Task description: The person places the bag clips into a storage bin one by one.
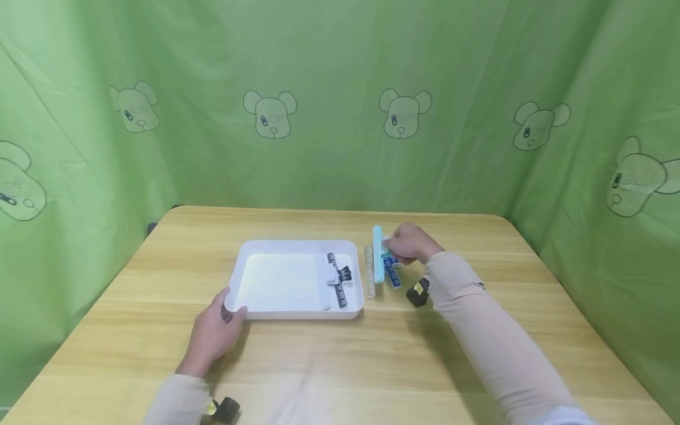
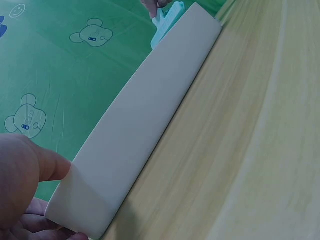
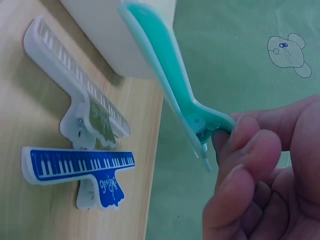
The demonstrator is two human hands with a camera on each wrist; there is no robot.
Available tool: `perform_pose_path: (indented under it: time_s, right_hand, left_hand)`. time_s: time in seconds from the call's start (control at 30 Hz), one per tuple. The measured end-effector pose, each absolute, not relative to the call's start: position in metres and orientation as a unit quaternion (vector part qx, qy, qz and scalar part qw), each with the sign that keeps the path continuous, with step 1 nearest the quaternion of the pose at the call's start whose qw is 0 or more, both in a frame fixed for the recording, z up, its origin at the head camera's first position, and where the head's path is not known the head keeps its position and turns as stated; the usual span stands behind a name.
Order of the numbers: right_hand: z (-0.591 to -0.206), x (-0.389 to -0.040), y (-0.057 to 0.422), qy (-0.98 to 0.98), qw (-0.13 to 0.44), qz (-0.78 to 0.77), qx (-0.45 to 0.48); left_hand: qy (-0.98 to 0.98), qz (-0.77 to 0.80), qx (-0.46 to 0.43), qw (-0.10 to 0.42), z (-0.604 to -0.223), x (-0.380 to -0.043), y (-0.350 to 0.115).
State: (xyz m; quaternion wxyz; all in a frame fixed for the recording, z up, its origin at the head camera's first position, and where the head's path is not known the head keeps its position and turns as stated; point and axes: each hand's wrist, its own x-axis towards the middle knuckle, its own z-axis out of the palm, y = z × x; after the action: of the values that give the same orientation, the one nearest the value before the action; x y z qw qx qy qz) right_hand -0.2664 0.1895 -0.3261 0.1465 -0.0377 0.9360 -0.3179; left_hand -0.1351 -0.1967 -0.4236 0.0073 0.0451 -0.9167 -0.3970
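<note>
At its near left corner, a white tray [image 1: 297,316] is gripped by my left hand [image 1: 215,332]; in the left wrist view the thumb presses the tray's outer wall [image 2: 130,115] and the other fingers curl round the corner. My right hand [image 1: 411,242] pinches a turquoise clip [image 3: 167,60] by its handle end, holding it above the table just right of the tray. Below it lie a white clip with gold piano-key print [image 3: 75,75] and a blue piano-key clip [image 3: 80,164]. Inside the tray, a pale clip [image 1: 323,286] lies beside a black piano-key clip [image 1: 341,295].
The wooden table [image 1: 297,372] has a rounded far edge. Green curtains [image 1: 340,165] printed with bear heads stand behind it and on both sides. Black wrist-worn devices [image 1: 418,293] sit at both sleeves.
</note>
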Motion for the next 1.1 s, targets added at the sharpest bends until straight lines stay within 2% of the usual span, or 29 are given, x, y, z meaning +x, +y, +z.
perform_pose_path:
  time_s: [1.1]
  right_hand:
    - [-0.324, -0.266, 0.151, 0.927, 0.146, -0.341, -0.05]
  left_hand:
    - [-0.917, -0.395, 0.048, 0.006, -0.424, -0.135, -0.197]
